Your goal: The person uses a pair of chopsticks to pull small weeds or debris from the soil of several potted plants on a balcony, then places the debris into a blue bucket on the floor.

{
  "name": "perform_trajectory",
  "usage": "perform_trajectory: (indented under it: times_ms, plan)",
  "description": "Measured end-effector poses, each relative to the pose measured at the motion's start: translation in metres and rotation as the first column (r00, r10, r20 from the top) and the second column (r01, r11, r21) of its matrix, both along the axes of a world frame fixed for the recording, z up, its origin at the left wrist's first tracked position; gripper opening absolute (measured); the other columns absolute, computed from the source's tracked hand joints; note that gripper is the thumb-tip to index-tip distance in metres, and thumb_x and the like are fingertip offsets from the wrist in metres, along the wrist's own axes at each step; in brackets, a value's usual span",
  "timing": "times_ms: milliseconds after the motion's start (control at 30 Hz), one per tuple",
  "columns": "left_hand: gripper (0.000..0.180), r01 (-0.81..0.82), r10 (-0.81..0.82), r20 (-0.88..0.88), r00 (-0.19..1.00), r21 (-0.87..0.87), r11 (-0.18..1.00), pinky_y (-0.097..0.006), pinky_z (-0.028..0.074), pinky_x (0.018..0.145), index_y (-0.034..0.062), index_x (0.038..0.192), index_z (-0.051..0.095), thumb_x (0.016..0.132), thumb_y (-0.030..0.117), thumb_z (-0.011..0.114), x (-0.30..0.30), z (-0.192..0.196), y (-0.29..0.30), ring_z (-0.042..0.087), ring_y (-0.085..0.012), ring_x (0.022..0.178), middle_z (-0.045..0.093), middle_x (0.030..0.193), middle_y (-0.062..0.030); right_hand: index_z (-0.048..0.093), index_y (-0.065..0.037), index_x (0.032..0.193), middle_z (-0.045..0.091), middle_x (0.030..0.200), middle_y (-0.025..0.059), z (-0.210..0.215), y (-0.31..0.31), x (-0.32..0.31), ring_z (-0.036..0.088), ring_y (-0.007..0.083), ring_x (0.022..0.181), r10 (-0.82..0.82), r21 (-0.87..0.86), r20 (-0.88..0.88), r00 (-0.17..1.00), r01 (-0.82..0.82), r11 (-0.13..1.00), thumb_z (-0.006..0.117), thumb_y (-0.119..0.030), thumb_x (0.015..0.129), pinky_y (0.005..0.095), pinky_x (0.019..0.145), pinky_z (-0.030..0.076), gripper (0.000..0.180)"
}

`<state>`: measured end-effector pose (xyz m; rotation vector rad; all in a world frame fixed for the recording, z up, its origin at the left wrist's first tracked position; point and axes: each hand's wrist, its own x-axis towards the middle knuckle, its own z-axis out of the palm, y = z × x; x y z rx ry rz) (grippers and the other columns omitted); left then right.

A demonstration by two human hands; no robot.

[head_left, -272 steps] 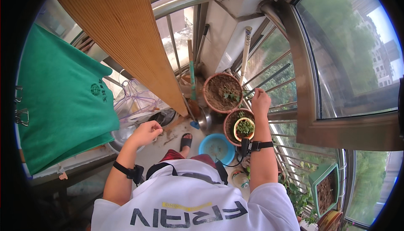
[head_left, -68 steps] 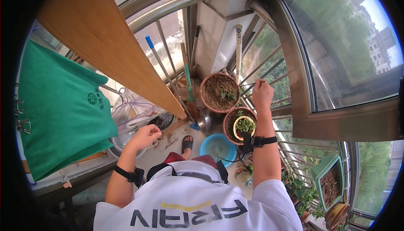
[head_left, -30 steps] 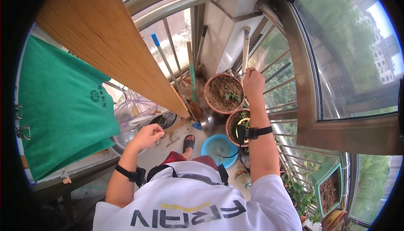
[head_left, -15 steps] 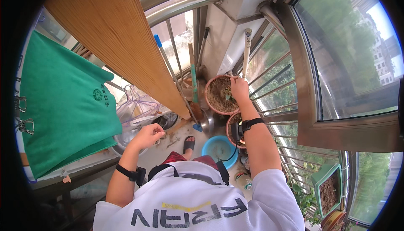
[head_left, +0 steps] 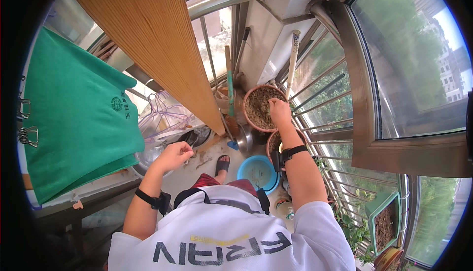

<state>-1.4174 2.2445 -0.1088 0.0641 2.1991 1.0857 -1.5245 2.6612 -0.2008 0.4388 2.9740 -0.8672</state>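
**Right hand in the soil of the far pot**

The right hand (head_left: 280, 113) reaches down into the large terracotta pot (head_left: 262, 107), at about one o'clock from the person's chest, fingers bent down onto the soil — whether they pinch anything I cannot tell. The pot stands on the balcony floor against the window bars (head_left: 320, 98), its rim just beside a second, smaller pot (head_left: 274, 143) at its five o'clock, which the forearm partly covers. A blue basin (head_left: 256, 172) lies nearer the knees, at six o'clock from the large pot.

The left hand (head_left: 173, 156) hangs at ten o'clock from the chest, curled into a loose fist, seemingly empty, above a metal bowl (head_left: 144, 158) and near some wire hangers (head_left: 162, 118).

Filled with earth, the large pot is likely heavy and its clay brittle — best taken by the rim with both hands, opposite sides. The soil itself looks loose and crumbly, to be pinched or scooped.
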Motion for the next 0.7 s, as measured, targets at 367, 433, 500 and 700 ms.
perform_trajectory:
  times_ms: [367, 433, 500, 700]
  plan:
    - [0.023, 0.004, -0.004, 0.016, 1.000, -0.022, 1.000, -0.033, 0.054, 0.071, 0.0015, 0.103, 0.069, 0.095, 0.023, 0.069, -0.003, 0.006, 0.007, 0.066, -0.0153, 0.076, 0.072, 0.088, -0.0074, 0.071, 0.001, 0.096, 0.070, 0.085, 0.0255, 0.086, 0.014, -0.013, 0.068, 0.0448, 0.079, 0.004, 0.025, -0.372, 0.928, 0.006, 1.000, 0.058, -0.017, 0.100, 0.0510, 0.074, 0.055, 0.022]
    - [0.023, -0.006, 0.006, 0.013, 1.000, -0.013, 1.000, -0.033, 0.054, 0.071, 0.0016, 0.103, 0.069, 0.095, 0.023, 0.069, -0.003, 0.007, 0.009, 0.066, -0.0153, 0.076, 0.072, 0.088, -0.0073, 0.071, 0.001, 0.094, 0.069, 0.083, 0.0261, 0.073, 0.012, -0.014, 0.068, 0.0450, 0.078, -0.003, 0.042, -0.363, 0.932, 0.020, 0.999, 0.059, -0.017, 0.100, 0.0512, 0.073, 0.055, 0.023]
    - [0.023, -0.014, 0.015, 0.017, 1.000, -0.014, 1.000, -0.033, 0.054, 0.071, 0.0018, 0.103, 0.070, 0.095, 0.023, 0.069, -0.003, 0.007, 0.008, 0.066, -0.0155, 0.076, 0.072, 0.088, -0.0073, 0.071, 0.002, 0.094, 0.069, 0.081, 0.0260, 0.061, 0.012, -0.013, 0.067, 0.0461, 0.076, -0.021, 0.026, -0.360, 0.933, 0.033, 0.999, 0.059, -0.019, 0.100, 0.0521, 0.071, 0.054, 0.025]
    - [0.025, -0.015, 0.015, 0.003, 1.000, -0.045, 0.999, -0.034, 0.054, 0.072, 0.0018, 0.104, 0.070, 0.094, 0.024, 0.070, 0.000, 0.001, 0.000, 0.067, -0.0168, 0.077, 0.072, 0.088, -0.0078, 0.072, 0.003, 0.093, 0.069, 0.080, 0.0269, 0.054, 0.021, -0.018, 0.067, 0.0467, 0.075, -0.007, 0.020, -0.432, 0.902, 0.017, 1.000, 0.060, -0.019, 0.098, 0.0525, 0.070, 0.054, 0.025]
